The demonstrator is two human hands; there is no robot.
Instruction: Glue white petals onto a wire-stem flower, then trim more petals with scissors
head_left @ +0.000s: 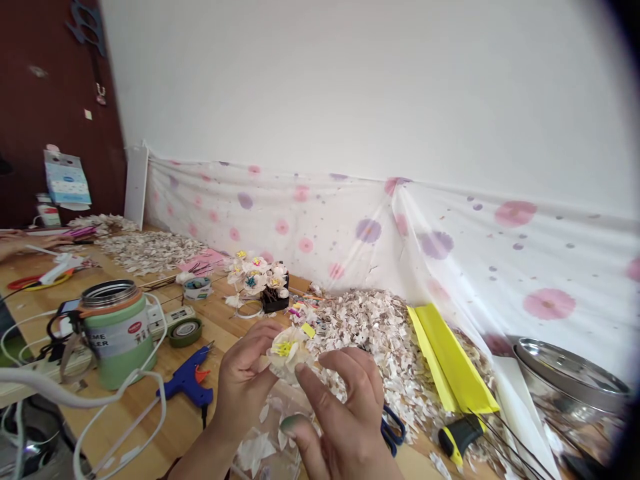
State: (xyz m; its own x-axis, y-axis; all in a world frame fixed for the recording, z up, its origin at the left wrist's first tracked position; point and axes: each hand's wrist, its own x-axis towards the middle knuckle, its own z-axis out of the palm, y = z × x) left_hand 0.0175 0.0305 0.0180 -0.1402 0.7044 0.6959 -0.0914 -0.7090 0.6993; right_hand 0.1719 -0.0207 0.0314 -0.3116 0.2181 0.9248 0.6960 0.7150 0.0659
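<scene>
My left hand [245,380] is closed on a handmade flower [295,357] with off-white petals and a yellow stamen centre. My right hand [345,413] is at the flower's right side, its index fingertip against a petal. Its thumb stands well apart, with a dark greenish smear on the tip. The flower's stem is hidden behind my left fingers. Beneath my hands lie loose pale petals [255,453] on a clear surface. A large heap of petals [370,327] spreads behind them. Dark blue scissor handles [393,430] stick out beside my right hand.
A blue glue gun [190,383], green tape roll [185,331] and green thermos [117,340] with looping white cable stand left. Finished flowers [257,277] sit in a black holder behind. Yellow paper [453,360], a yellow-black handle [461,437] and metal pot [565,380] are right. Another person's hand [30,243] is far left.
</scene>
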